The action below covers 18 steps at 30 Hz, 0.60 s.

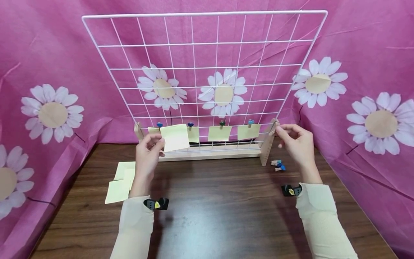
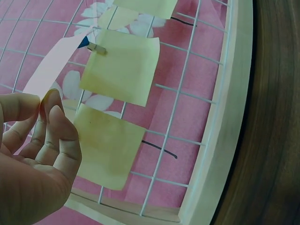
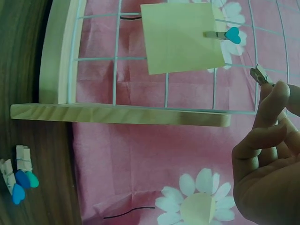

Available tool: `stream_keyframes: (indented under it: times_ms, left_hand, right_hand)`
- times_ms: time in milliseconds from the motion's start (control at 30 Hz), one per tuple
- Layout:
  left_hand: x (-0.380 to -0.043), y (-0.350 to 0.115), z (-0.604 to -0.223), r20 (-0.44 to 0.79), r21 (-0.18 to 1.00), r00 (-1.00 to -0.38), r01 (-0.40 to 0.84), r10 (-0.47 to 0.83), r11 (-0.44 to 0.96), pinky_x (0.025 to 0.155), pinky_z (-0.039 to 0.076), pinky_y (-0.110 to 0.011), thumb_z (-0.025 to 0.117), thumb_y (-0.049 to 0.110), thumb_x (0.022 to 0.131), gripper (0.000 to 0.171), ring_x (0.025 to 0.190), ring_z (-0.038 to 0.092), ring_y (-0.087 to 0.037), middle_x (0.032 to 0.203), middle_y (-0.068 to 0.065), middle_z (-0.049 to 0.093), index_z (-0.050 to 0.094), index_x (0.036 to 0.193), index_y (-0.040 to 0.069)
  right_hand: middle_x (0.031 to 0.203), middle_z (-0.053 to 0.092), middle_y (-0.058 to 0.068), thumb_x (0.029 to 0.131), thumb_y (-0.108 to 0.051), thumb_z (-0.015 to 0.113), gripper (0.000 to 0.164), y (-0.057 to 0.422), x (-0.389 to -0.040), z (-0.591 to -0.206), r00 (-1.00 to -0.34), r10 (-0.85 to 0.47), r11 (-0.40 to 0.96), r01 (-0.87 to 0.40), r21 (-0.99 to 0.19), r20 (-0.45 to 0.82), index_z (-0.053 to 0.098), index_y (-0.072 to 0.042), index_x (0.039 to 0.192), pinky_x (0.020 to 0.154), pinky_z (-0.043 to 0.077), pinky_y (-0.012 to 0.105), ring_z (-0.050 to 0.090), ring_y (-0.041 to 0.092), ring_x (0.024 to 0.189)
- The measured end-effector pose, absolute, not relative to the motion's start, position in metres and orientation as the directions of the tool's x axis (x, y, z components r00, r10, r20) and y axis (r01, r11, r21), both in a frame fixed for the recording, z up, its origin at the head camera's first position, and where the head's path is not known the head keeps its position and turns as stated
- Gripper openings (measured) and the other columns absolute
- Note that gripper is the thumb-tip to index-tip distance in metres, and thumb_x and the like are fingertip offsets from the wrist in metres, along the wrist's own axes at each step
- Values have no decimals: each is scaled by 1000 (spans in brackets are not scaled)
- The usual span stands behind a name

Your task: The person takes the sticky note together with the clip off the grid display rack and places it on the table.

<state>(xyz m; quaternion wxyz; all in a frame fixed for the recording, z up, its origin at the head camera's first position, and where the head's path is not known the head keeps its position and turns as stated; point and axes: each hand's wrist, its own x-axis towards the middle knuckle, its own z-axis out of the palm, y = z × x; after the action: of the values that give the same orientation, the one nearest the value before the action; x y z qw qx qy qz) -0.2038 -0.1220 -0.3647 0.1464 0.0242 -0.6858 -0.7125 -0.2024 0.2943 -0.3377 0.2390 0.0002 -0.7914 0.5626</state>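
My left hand [image 1: 146, 154] pinches a pale yellow sticky note [image 1: 175, 138] by its edge, in front of the lower left of a white wire grid panel [image 1: 217, 13]. The note covers part of the clipped notes behind it. My right hand [image 1: 299, 145] is raised beside the grid's right wooden foot [image 1: 267, 145]. Between its thumb and finger it pinches a small wooden clothespin [image 3: 259, 75], seen best in the right wrist view. Several sticky notes [image 1: 220, 133] hang in a row low on the grid, held by clothespins with heart-shaped heads [image 3: 233, 35].
Loose sticky notes [image 1: 117, 191] lie overlapping on the wooden table [image 1: 207, 201] at the left. A few spare clothespins [image 1: 279, 167] with blue and teal hearts lie by the right foot. A pink cloth [image 1: 362, 32] with daisies hangs behind and at both sides.
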Motion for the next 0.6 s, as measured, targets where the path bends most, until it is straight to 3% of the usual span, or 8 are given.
stream_keyframes:
  times_ms: [333, 600]
  left_hand:
    - [-198, -131, -373, 114, 993, -957, 116, -268, 7, 57, 55, -22, 61, 0, 98, 18, 68, 56, -7, 82, 6, 61, 63, 114, -8]
    - [-194, -137, -384, 70, 998, -963, 69, -262, 14, 58, 55, -22, 62, 1, 98, 20, 67, 57, -8, 84, 6, 61, 62, 115, -8]
  right_hand:
    - [73, 72, -14, 94, -13, 73, 27, 304, -201, -347, -897, 289, 379, -215, -900, 336, 70, 11, 106, 48, 49, 15, 59, 5, 46]
    - [75, 73, -12, 93, -19, 76, 20, 312, -193, -355, -905, 292, 385, -186, -904, 311, 75, 0, 99, 53, 51, 16, 61, 5, 49]
